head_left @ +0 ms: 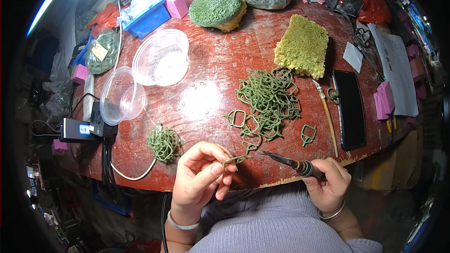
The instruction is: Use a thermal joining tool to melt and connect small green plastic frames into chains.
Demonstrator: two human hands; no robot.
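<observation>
My left hand [202,172], at the front edge of the table, pinches a small green wire-like piece [238,159] between thumb and fingers. My right hand [330,182] grips a soldering iron [307,168], its dark tip pointing left toward that piece, a small gap apart. Beyond both hands lies a tangled heap of green looped pieces [269,103], with a few square-looped ones at its near left side. A single green loop piece [308,135] rests apart, to the right of the heap. Left of my left hand sits a smaller green bundle [163,144].
A craft knife [328,122] and a black phone [351,110] lie at the right. Yellow sponge [302,47] and a round green-topped sponge [215,10] sit farther back. Clear plastic tubs [161,58], a blue bin [147,21] and cabled black boxes [77,130] stand left.
</observation>
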